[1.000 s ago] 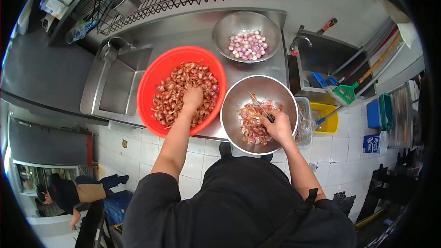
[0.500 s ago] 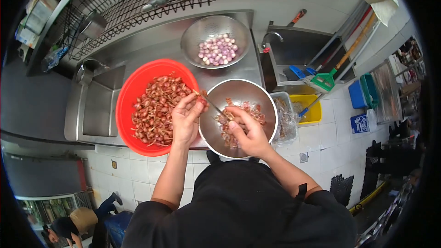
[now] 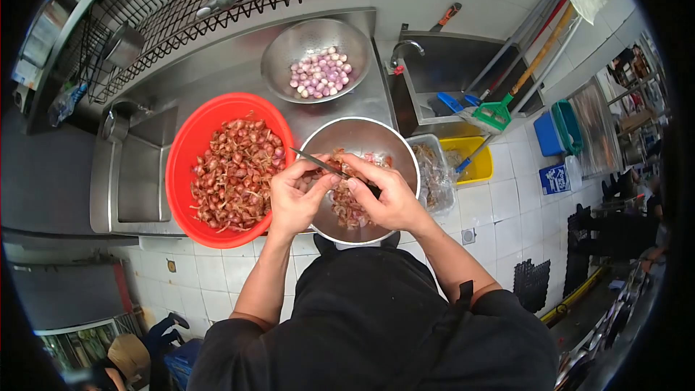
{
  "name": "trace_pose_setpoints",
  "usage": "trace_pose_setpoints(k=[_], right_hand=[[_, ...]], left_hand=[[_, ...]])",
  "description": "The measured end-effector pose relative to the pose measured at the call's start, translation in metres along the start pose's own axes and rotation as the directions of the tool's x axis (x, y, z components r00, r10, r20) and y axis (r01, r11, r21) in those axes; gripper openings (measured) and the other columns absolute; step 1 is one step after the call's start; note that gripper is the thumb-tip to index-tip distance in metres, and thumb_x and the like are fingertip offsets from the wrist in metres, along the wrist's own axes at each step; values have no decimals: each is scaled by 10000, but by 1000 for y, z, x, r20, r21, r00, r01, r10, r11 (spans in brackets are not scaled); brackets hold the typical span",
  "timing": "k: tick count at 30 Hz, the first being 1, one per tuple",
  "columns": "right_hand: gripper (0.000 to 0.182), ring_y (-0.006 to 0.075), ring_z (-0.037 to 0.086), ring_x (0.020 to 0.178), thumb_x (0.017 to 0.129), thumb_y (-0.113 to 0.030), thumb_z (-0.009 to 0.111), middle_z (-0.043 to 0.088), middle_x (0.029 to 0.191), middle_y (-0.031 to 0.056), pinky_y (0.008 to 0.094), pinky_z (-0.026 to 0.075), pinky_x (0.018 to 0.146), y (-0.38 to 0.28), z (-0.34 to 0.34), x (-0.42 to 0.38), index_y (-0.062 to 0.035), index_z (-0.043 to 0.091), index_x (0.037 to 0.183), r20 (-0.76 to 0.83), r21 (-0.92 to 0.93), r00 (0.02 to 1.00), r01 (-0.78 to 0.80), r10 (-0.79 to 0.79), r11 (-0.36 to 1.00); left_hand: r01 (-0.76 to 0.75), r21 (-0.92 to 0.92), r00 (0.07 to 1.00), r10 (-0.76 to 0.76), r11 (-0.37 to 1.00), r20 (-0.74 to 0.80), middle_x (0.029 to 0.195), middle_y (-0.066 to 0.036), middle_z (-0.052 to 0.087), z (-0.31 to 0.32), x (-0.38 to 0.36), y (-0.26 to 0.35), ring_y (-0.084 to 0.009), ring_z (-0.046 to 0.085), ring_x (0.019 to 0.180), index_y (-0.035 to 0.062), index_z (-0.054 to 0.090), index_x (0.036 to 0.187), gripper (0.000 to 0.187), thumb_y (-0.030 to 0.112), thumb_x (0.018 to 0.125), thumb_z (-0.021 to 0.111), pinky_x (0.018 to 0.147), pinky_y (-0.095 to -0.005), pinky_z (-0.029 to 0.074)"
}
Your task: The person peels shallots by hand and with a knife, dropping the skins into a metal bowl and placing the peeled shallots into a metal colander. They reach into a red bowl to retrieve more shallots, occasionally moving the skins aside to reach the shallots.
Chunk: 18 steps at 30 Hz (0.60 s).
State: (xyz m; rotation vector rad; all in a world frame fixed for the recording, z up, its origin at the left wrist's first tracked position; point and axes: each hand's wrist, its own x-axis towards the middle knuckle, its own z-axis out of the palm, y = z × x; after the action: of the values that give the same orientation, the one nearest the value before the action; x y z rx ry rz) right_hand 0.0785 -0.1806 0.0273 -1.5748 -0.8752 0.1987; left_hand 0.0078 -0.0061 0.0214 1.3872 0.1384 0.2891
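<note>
Above the left rim of a steel bowl (image 3: 407, 148) holding peelings, my left hand (image 3: 293, 199) is closed round something small, probably a shallot, mostly hidden by the fingers. My right hand (image 3: 384, 192) pinches a small knife (image 3: 316, 161), whose blade points up and left across my left fingers. The two hands nearly touch. Left of them, a red basin (image 3: 177, 166) holds many unpeeled shallots (image 3: 235, 174). Behind the bowl stands a steel colander (image 3: 279, 51) with peeled shallots (image 3: 321, 72).
A sink (image 3: 145, 174) lies left of the basin. Right of the bowl are a clear container (image 3: 434, 181) with a plastic bag and a yellow tub (image 3: 474, 159). Brooms lean at another sink (image 3: 463, 65). Another person (image 3: 130, 355) is at the lower left.
My hands have come together over the bowl, and the knife now lies across my left fingers. The whole view has shifted, with the counter items appearing further left.
</note>
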Motion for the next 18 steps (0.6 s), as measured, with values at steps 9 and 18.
trace_pose_setpoints(k=[9, 18], right_hand=[[338, 225, 679, 873, 937, -87, 617, 698, 979, 198, 347, 520, 795, -7, 23, -5, 76, 590, 1231, -234, -141, 970, 30, -63, 990], [325, 25, 469, 544, 1033, -167, 509, 564, 706, -13, 187, 367, 483, -8, -3, -3, 22, 607, 1280, 103, 582, 919, -366, 380, 727]], left_hand=[[-393, 344, 888, 450, 853, -99, 986, -121, 675, 18, -7, -16, -153, 664, 861, -76, 629, 1088, 290, -95, 811, 715, 781, -269, 537], [137, -503, 983, -55, 854, 174, 1126, -118, 665, -4, -4, -14, -166, 643, 1045, -37, 566, 1248, 340, -30, 914, 628, 931, -297, 519]])
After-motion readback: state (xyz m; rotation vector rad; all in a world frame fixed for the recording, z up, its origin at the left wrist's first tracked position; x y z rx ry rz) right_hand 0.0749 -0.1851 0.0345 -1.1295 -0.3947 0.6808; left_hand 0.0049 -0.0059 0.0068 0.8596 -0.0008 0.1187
